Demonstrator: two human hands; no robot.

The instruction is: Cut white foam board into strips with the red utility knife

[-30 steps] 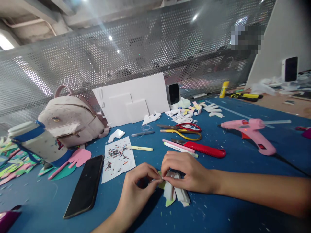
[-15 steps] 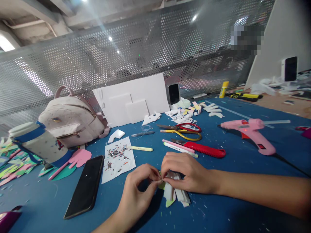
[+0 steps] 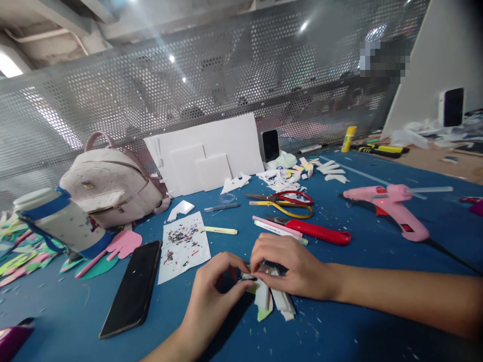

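Observation:
My left hand [image 3: 213, 296] curls its thumb and forefinger around the upper end of a small craft piece of white and pale green foam strips [image 3: 283, 301]. The fingertips of my right hand [image 3: 281, 264] pinch the same end from above, meeting the left fingers. Its strips fan downward onto the blue tabletop; the right hand covers the top part. A small pale bit shows between the fingertips, too small to name. Beyond the right hand lie a red utility knife [image 3: 320, 233], a pink pen [image 3: 277, 226] and scissors with yellow and red handles [image 3: 292, 206].
A pink glue gun [image 3: 394, 206] lies at right, its cord trailing off. To the left are a black phone [image 3: 132, 289], a paper with colourful bits [image 3: 184, 251], a bottle [image 3: 62, 221] and a backpack [image 3: 113, 186]. White foam boards [image 3: 234, 136] and scraps [image 3: 281, 178] stand behind.
The left thumb and forefinger have parted slightly at the tips, and a small pale bit now shows between them. The right hand keeps nearly the same place; the foam strips stay put.

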